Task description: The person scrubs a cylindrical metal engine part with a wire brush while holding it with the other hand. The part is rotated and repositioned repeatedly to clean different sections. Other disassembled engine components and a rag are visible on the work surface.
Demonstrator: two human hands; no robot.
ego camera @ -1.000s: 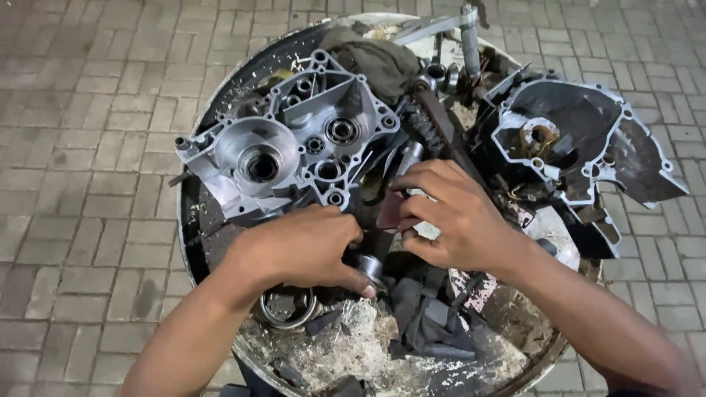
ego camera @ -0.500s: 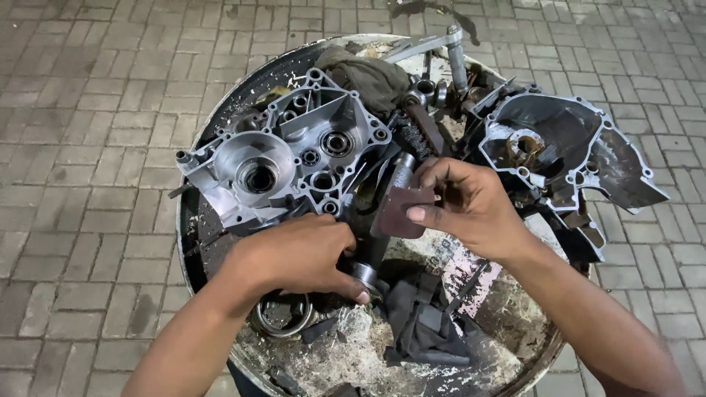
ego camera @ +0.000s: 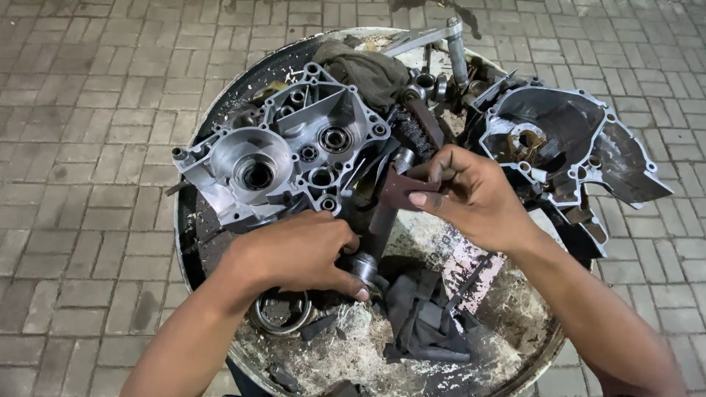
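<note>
A dark metal shaft [ego camera: 382, 213], slanted and grimy, sits between our two hands above a round metal tray [ego camera: 193, 242] full of engine parts. Our left hand [ego camera: 298, 254] curls closed around the shaft's lower end, where a shiny round collar [ego camera: 364, 267] shows just past our fingertips. Our right hand [ego camera: 478, 195] pinches a small dark reddish scrap of abrasive sheet [ego camera: 404, 192] between thumb and fingers, pressed against the upper part of the shaft.

Just beyond our left hand lies a silver engine case half [ego camera: 283, 158], open side up, with round bearing holes. Beyond and to the outer side of our right hand rests a darker, dirtier engine cover [ego camera: 573, 147], hanging partly over the tray's rim. Between the two castings, past our right fingertips, lies a stiff black brush [ego camera: 415, 136], and farther on a crumpled grey-green rag [ego camera: 364, 66]. Close under our left wrist sits a metal ring [ego camera: 279, 312]. Below and between both hands lies a dark folded cloth [ego camera: 423, 316] on pale, flaky debris. The tray stands on brick paving [ego camera: 81, 147].
</note>
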